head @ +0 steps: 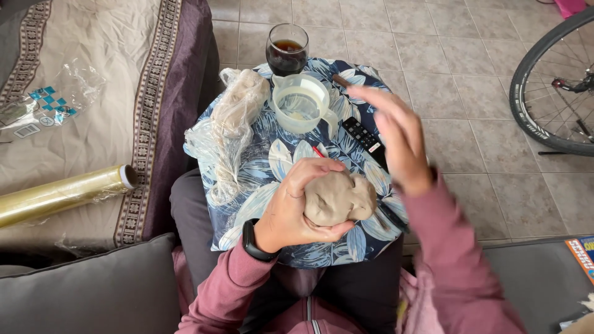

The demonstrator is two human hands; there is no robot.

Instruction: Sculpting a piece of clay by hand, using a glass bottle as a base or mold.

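Your left hand point(291, 210) grips the soft, heavy clay lump point(339, 198) from below; hold it underneath. Your right hand point(399, 139) is open wide just above the clay.

You've got a grey-brown clay lump point(339, 198), rounded and creased, just above the leaf-print cushion point(272, 161), near its front edge.

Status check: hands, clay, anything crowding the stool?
Left hand gripping grey clay lump. Right hand raised, open, empty, blurred. Plastic jug, remote, bagged clay close by on leaf-print stool.
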